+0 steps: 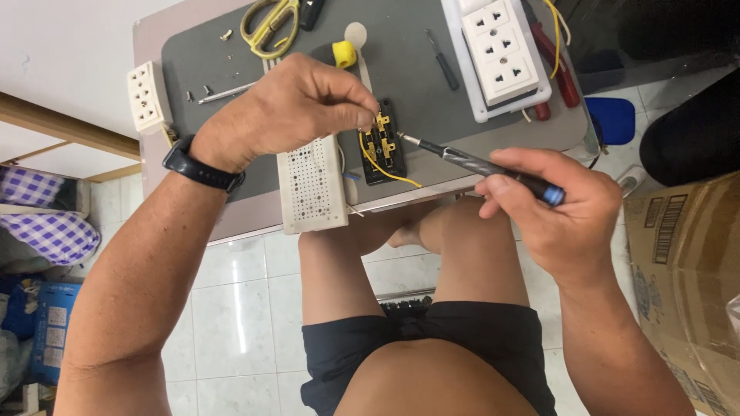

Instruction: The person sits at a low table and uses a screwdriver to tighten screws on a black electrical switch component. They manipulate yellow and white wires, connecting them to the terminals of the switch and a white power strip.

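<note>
My left hand (289, 108) reaches over the small table and pinches a brass contact with a yellow wire (383, 171) at the top of a black socket insert (385, 152). My right hand (559, 202) grips a dark screwdriver (482, 163) with a blue end cap. Its tip points left, just right of the insert and not touching it. A white perforated socket cover (311, 187) lies under my left hand's wrist side, hanging over the table's front edge.
A grey mat (420, 54) on the table holds yellow-handled scissors (267, 23), a white three-outlet power strip (501, 50), a small black tool (444, 62), a yellow cap (344, 54) and loose screws. Another white socket block (148, 96) sits at the left edge. A cardboard box (690, 262) stands at right.
</note>
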